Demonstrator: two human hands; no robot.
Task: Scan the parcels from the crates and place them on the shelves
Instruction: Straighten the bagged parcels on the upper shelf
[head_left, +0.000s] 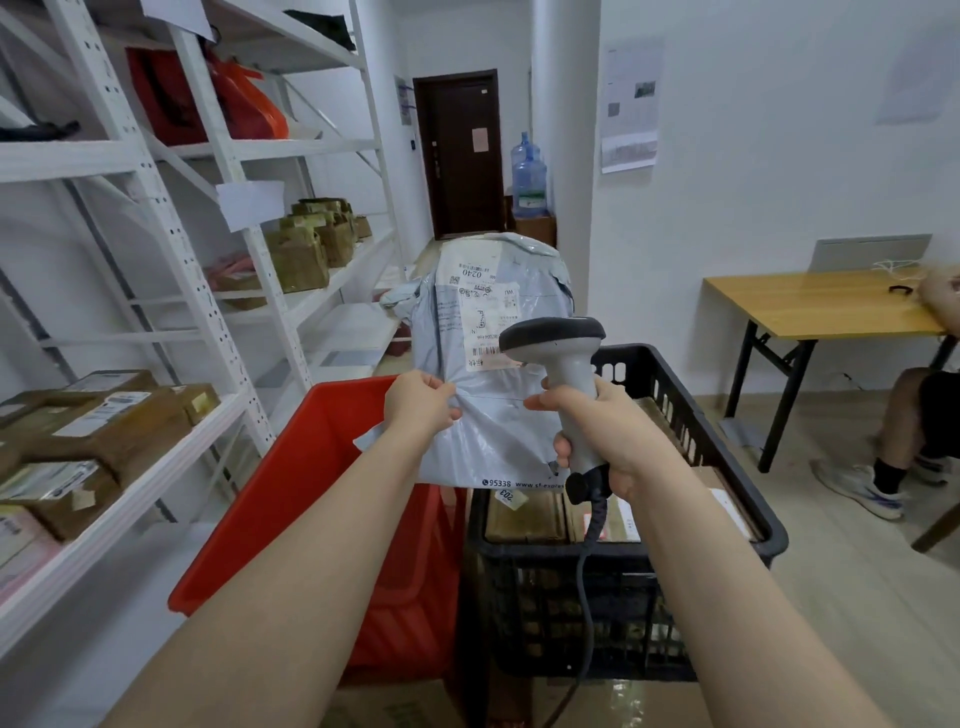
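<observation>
Parcel (498, 431) upright, long axis vert; L hand (421, 405) pinches it, R hand (608, 431) grips scanner (556, 343).

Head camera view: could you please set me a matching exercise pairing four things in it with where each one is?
1. grey parcel
2. scanner
3. water bottle
4. cardboard boxes

A. gripped by the right hand
B. beside the dark door
C. pinched by the left hand
D. inside the black crate

Pairs: 1-C, 2-A, 3-B, 4-D
</observation>
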